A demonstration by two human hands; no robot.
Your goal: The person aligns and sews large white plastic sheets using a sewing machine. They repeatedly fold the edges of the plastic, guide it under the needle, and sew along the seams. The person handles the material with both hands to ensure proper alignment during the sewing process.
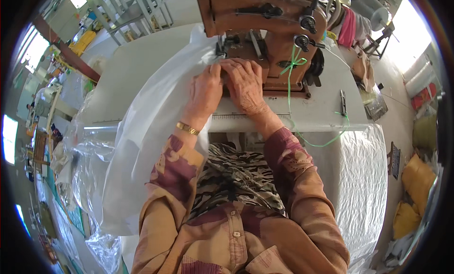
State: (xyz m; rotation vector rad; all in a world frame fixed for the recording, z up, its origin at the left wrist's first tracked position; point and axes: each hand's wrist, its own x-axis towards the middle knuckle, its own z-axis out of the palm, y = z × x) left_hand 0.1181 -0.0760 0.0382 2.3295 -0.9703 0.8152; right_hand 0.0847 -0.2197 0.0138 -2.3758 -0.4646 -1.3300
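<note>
Left hand (205, 88) and right hand (243, 83) curled together at the sewing machine (262, 21), can't tell what's pinched; white sheet (158, 106) trails left of it. Probably mid-seam; stitched length unclear.

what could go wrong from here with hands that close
The left hand and right hand are close to the presser foot, so a slip might cause a pinch. The white sheet hangs over the front of the table, so its weight could drag it askew. The green cord loops near the right sleeve and might snag.
</note>
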